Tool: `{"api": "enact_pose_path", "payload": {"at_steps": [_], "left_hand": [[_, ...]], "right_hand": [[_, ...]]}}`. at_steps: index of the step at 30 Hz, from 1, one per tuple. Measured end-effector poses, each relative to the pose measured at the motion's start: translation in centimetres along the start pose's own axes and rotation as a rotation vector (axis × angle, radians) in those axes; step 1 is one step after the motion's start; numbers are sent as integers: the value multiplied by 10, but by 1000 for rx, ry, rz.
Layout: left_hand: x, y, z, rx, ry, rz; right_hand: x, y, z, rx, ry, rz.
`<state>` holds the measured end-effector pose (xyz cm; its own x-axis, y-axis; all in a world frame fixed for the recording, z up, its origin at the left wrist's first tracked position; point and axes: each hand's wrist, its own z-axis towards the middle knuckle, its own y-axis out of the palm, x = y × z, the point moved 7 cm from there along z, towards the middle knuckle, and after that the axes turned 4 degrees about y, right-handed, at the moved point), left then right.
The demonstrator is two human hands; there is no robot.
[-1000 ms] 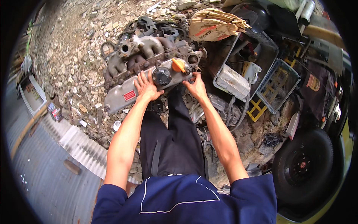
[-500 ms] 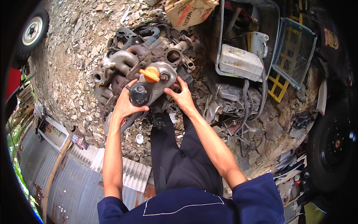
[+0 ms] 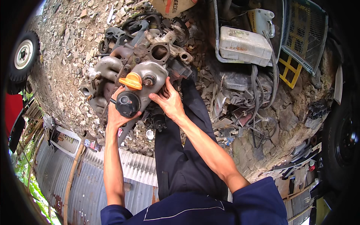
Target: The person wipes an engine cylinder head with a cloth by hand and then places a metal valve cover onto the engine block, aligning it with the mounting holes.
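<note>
Both my hands hold a silver metal valve cover (image 3: 153, 83) from opposite sides. It carries an orange oil filler cap (image 3: 131, 81) and a round black plastic fitting (image 3: 128, 104). My left hand (image 3: 117, 115) curls around the black fitting's near side, its thumb at the cover's lower edge. On the right side, my right hand (image 3: 168, 102) presses with bent fingers and thumb; some fingertips are hidden behind the cover. Right beyond lies a rusty exhaust manifold (image 3: 108, 68) with curved pipes, and a metal housing with a round port (image 3: 159, 52).
Broken stone and tile cover the ground. To the right stand a large bin (image 3: 217, 37) holding a stained white tank (image 3: 243, 44), a blue-grey crate (image 3: 305, 35) and looped hoses (image 3: 258, 93). Corrugated sheets (image 3: 90, 180) lie lower left. Wheels (image 3: 24, 54) stand at both sides.
The whole view has shifted, with the engine parts and my hands now further left in it. Both hands keep their hold on the valve cover.
</note>
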<state>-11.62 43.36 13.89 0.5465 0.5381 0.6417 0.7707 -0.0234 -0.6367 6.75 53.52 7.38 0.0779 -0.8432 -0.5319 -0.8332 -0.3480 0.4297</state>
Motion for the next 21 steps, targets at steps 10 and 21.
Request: {"api": "enact_pose_path", "payload": {"at_steps": [10,21], "left_hand": [[-4,4,1,-28,-14,-29],[0,2,1,-52,-15,27]], "right_hand": [[-12,1,-6,7,68,-295],[-37,1,-6,6,41,-639]]}}
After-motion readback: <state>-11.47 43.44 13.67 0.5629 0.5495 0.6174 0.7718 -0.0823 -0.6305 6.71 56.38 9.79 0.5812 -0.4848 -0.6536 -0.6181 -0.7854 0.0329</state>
